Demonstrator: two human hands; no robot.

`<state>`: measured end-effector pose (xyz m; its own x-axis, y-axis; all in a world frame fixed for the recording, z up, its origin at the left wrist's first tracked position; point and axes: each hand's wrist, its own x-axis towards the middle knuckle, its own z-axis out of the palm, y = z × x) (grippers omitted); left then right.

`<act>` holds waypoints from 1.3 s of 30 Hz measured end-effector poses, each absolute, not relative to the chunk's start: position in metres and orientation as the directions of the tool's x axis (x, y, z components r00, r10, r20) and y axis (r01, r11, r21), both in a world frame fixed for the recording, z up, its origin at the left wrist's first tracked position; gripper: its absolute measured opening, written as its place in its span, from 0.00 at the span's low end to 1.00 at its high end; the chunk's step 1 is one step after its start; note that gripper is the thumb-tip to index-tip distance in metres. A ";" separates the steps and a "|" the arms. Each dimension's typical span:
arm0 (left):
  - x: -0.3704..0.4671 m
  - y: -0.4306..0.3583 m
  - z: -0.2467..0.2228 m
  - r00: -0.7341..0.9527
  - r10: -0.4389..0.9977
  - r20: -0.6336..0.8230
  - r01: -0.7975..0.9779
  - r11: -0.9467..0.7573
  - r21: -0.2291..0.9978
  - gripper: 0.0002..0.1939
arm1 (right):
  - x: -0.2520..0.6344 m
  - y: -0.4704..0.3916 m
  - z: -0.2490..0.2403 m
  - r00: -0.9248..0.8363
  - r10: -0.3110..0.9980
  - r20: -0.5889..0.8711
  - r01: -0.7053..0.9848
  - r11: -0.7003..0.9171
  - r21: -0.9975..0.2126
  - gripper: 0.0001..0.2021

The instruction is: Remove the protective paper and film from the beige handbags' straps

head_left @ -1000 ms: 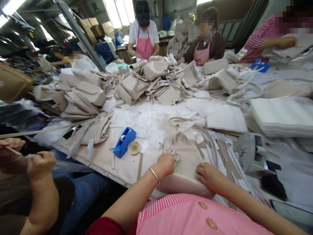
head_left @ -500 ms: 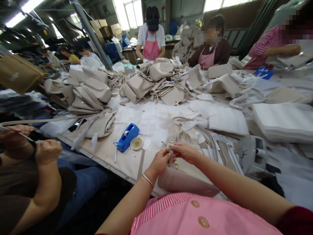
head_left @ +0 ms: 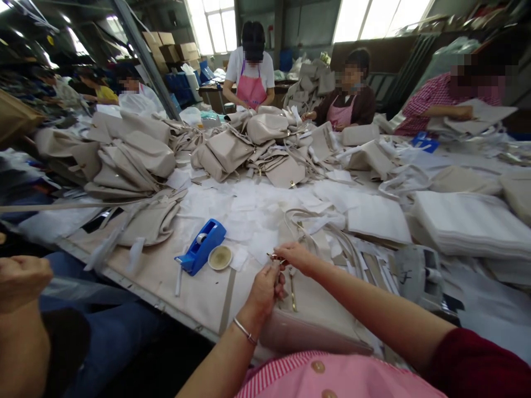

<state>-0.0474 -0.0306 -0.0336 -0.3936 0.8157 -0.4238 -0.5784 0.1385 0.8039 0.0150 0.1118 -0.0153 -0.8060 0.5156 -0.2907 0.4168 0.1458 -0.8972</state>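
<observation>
A beige handbag (head_left: 319, 309) lies flat at the table's front edge, close against my apron, with a gold metal fitting (head_left: 293, 296) on its upper part. Above its left end, my left hand (head_left: 264, 287) is closed round what looks like a beige strap end, mostly hidden by the fingers. My right hand (head_left: 296, 257) pinches a small gold-coloured buckle (head_left: 275, 256) at the top of that strap. The fingertips of both hands almost meet there. Thin beige bag handles (head_left: 307, 213) arch just beyond my right hand.
Left of my hands are a blue tape dispenser (head_left: 203, 246) and a small round dish (head_left: 220, 257). Piled beige bags (head_left: 232, 149) fill the far side. White foam sheets (head_left: 468, 224) and a grey dispenser (head_left: 418, 271) lie right. A co-worker's fist (head_left: 20, 279) is at left.
My hands have shifted slightly left and lower in view, and the buckle has tipped from upright to pointing left. The view has turned a little; the co-worker's hands at left have moved towards the frame's edge.
</observation>
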 end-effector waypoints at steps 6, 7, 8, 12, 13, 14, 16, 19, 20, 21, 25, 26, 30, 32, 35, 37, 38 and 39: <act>-0.050 -0.047 -0.053 -0.411 0.647 -0.643 -0.743 0.171 0.647 0.22 | -0.011 0.154 -0.044 -0.863 0.483 -0.147 0.449 0.602 -0.660 0.13; -0.050 -0.048 -0.054 -0.413 0.652 -0.636 -0.740 0.167 0.652 0.22 | -0.018 0.157 -0.049 -0.884 0.445 -0.142 0.430 0.657 -0.620 0.14; -0.049 -0.047 -0.054 -0.416 0.664 -0.621 -0.725 0.170 0.668 0.23 | -0.024 0.158 -0.054 -0.903 0.405 -0.141 0.406 0.704 -0.583 0.14; -0.046 -0.041 -0.049 -0.411 0.728 -0.548 -0.604 0.233 0.762 0.26 | -0.049 0.150 -0.071 -0.952 0.282 -0.117 0.303 0.829 -0.470 0.20; -0.046 -0.039 -0.048 -0.405 0.734 -0.545 -0.585 0.251 0.771 0.26 | -0.054 0.147 -0.072 -0.958 0.267 -0.106 0.286 0.847 -0.448 0.21; -0.046 -0.038 -0.048 -0.402 0.733 -0.549 -0.575 0.265 0.774 0.26 | -0.058 0.146 -0.072 -0.962 0.257 -0.093 0.272 0.862 -0.427 0.22; -0.048 -0.037 -0.051 -0.404 0.719 -0.566 -0.574 0.283 0.769 0.28 | -0.063 0.152 -0.068 -0.965 0.258 -0.055 0.258 0.882 -0.394 0.20; -0.053 -0.036 -0.057 -0.416 0.704 -0.576 -0.570 0.292 0.768 0.30 | -0.057 0.189 -0.055 -0.936 0.349 0.034 0.317 0.884 -0.344 0.18; -0.054 -0.035 -0.059 -0.412 0.707 -0.575 -0.569 0.293 0.768 0.30 | -0.050 0.208 -0.049 -0.909 0.412 0.062 0.372 0.870 -0.325 0.19; -0.055 -0.034 -0.060 -0.406 0.711 -0.574 -0.567 0.297 0.769 0.31 | -0.040 0.231 -0.044 -0.872 0.482 0.082 0.438 0.845 -0.306 0.20; -0.056 -0.026 -0.063 -0.362 0.730 -0.579 -0.560 0.326 0.761 0.31 | 0.014 0.318 -0.038 -0.677 0.732 0.081 0.701 0.674 -0.234 0.26; -0.056 -0.024 -0.064 -0.356 0.732 -0.581 -0.555 0.335 0.762 0.31 | 0.027 0.334 -0.040 -0.646 0.761 0.064 0.734 0.642 -0.222 0.26; -0.057 -0.012 -0.066 -0.342 0.735 -0.585 -0.539 0.356 0.763 0.33 | 0.054 0.366 -0.055 -0.660 0.751 0.012 0.727 0.643 -0.242 0.18; -0.057 -0.007 -0.064 -0.341 0.735 -0.585 -0.535 0.360 0.764 0.33 | 0.056 0.369 -0.057 -0.677 0.735 0.039 0.695 0.656 -0.295 0.11; -0.054 -0.005 -0.053 -0.363 0.759 -0.541 -0.536 0.305 0.787 0.32 | 0.057 0.368 -0.043 -0.653 0.742 0.151 0.642 0.648 -0.409 0.10; -0.051 -0.004 -0.044 -0.386 0.785 -0.484 -0.534 0.238 0.811 0.29 | 0.061 0.361 -0.029 -0.600 0.768 0.226 0.602 0.619 -0.504 0.13; -0.050 -0.004 -0.040 -0.397 0.794 -0.461 -0.520 0.219 0.826 0.28 | 0.064 0.354 -0.023 -0.567 0.786 0.246 0.581 0.594 -0.556 0.14; -0.049 -0.004 -0.036 -0.405 0.800 -0.443 -0.495 0.216 0.842 0.27 | 0.068 0.344 -0.019 -0.542 0.803 0.250 0.556 0.565 -0.610 0.16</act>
